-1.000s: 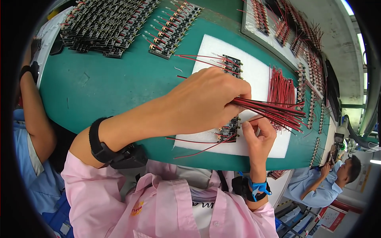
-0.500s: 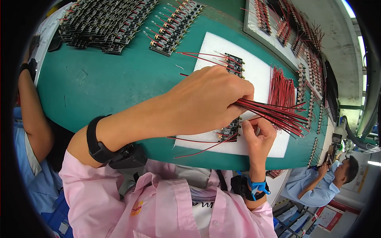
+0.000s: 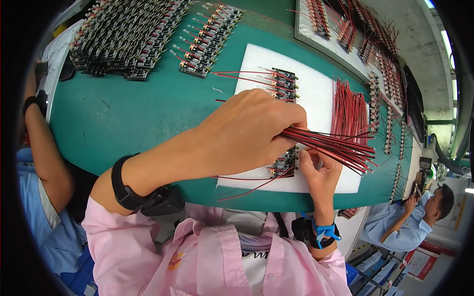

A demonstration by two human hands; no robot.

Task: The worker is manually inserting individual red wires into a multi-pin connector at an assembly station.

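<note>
My left hand [image 3: 247,130] is closed around a bundle of thin red and black wires [image 3: 335,148], whose loose ends fan out to the right. Under that hand lies a row of small black circuit boards [image 3: 285,81], partly hidden by it, with several red wires trailing off to the left. Beside the row's lower end, my right hand [image 3: 322,170] has its thumb and forefinger pinched together below the bundle; what lies between the fingertips is too small to make out. A white foam sheet [image 3: 316,84] supports the boards.
A pile of red wires [image 3: 349,111] lies on the foam's right side. Stacked circuit boards [image 3: 123,39] and another board row [image 3: 210,42] occupy the far left of the green table [image 3: 133,118]. Wired parts fill a tray [image 3: 340,59] at far right. Co-workers sit on both sides.
The view has shifted slightly. My left hand, still holding the wire bundle, sits a little lower and further left over the boards. My right hand keeps its pinch beside the row.
</note>
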